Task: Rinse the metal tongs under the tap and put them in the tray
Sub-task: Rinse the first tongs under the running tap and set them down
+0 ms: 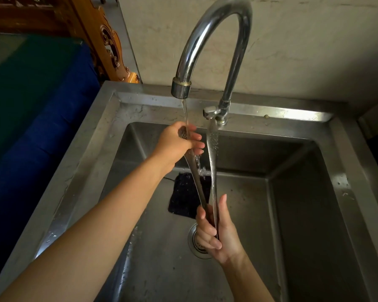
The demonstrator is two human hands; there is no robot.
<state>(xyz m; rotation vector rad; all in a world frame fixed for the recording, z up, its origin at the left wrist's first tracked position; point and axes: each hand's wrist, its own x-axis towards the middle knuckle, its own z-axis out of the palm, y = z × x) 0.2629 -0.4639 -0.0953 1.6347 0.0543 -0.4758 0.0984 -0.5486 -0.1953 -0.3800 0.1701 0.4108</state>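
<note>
The metal tongs stand upright over the sink, their two arms spread apart at the top. My right hand grips them at the joined lower end. My left hand curls round the perforated tip of the left arm, directly under the tap spout. A thin stream of water runs from the spout onto that tip and my fingers, and drips down the arm. The right arm of the tongs reaches up near the tap handle. No tray is in view.
The steel sink has a drain below my right hand and a dark scouring pad lying on its floor. The gooseneck tap rises from the back rim. A blue and green surface lies to the left.
</note>
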